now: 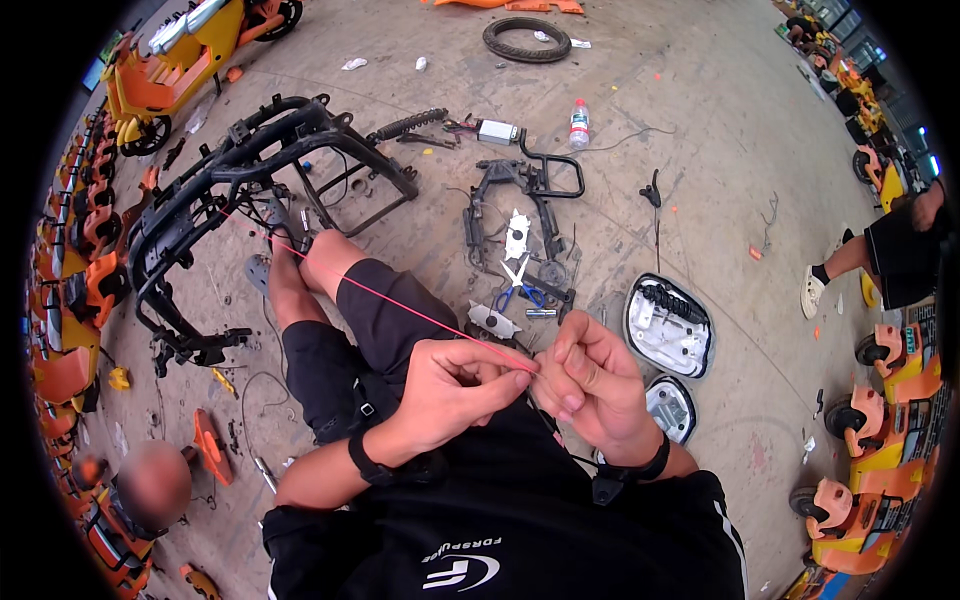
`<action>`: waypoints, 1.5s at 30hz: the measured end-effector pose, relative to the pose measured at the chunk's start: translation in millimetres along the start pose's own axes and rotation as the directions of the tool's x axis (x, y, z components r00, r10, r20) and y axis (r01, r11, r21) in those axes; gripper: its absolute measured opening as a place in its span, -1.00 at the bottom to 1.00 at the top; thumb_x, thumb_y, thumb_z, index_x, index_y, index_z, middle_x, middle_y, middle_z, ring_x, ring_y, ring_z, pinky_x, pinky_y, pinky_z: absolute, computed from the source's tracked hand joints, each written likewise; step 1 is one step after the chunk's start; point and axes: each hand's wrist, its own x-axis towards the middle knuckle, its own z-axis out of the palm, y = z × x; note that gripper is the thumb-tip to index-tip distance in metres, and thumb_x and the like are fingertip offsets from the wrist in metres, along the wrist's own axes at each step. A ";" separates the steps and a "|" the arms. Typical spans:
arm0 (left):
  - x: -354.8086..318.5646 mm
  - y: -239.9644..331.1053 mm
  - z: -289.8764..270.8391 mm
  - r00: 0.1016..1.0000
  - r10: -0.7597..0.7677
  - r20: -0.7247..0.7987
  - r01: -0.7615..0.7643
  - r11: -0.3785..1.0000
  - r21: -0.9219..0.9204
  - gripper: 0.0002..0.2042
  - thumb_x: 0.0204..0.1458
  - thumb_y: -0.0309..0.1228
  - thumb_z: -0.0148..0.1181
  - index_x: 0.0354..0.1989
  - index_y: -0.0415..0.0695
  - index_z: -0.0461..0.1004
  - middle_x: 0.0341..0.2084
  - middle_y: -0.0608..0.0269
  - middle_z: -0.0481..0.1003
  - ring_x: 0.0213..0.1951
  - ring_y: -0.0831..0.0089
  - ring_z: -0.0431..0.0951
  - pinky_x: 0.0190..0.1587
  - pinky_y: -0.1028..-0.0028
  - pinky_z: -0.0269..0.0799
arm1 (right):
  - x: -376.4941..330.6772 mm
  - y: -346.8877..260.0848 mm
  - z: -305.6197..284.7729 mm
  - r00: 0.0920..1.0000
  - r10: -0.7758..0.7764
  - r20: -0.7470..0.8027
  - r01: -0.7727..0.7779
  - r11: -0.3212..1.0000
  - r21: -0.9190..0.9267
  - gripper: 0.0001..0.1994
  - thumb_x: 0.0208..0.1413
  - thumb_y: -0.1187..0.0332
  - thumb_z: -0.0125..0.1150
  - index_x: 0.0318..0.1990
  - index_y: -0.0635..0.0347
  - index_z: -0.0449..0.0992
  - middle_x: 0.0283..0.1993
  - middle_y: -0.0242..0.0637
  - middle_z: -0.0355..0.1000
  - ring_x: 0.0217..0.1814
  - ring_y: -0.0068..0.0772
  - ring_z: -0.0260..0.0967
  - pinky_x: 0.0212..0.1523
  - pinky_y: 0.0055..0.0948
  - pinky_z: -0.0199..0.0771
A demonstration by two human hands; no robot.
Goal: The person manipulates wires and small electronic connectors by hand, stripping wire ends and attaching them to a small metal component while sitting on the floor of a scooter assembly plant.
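A thin red wire runs taut from the black motorbike frame on the left, over my bent leg, to my hands. My left hand pinches it near its end between thumb and forefinger. Close beside those fingertips, my right hand is closed with thumb and fingers pressed together; whatever is between them is too small to make out. Beyond my hands, blue-handled scissors lie among metal parts on the floor.
Past the scissors lie a dark bracket assembly, a plastic bottle and a tyre. White-lined shells lie to the right. A person's leg is at far right. Orange and yellow scooters line both sides.
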 end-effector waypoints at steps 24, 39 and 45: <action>-2.3 3.9 3.0 0.993 0.089 -0.072 -0.081 0.991 0.109 -0.92 0.01 -0.64 0.25 -0.32 -0.30 0.60 -0.75 0.54 0.36 -0.67 0.86 0.21 -0.62 0.72 0.02 | 0.1 4.1 2.4 0.998 0.000 0.055 0.000 1.000 0.008 -0.87 0.29 0.31 0.03 -0.22 0.17 0.32 -0.59 -0.41 0.20 -0.59 -0.59 0.08 -0.54 -0.56 0.09; -0.2 1.2 -5.3 0.991 0.099 -0.084 -0.081 0.976 0.201 -0.91 -0.01 -0.64 0.23 -0.33 -0.30 0.60 -0.78 0.55 0.35 -0.68 0.87 0.20 -0.63 0.71 0.02 | 1.8 4.5 3.9 0.998 0.006 0.068 -0.007 1.000 0.018 -0.87 0.29 0.31 0.03 -0.24 0.15 0.33 -0.61 -0.44 0.16 -0.61 -0.60 0.04 -0.55 -0.56 0.07; -0.6 -0.7 -9.6 0.987 0.138 -0.076 -0.119 0.968 0.219 -0.92 -0.03 -0.63 0.23 -0.35 -0.30 0.60 -0.78 0.55 0.34 -0.68 0.87 0.20 -0.63 0.71 0.03 | 2.0 5.8 4.3 0.998 0.009 0.061 -0.010 1.000 0.026 -0.87 0.29 0.31 0.04 -0.25 0.15 0.34 -0.62 -0.45 0.15 -0.61 -0.62 0.03 -0.55 -0.57 0.07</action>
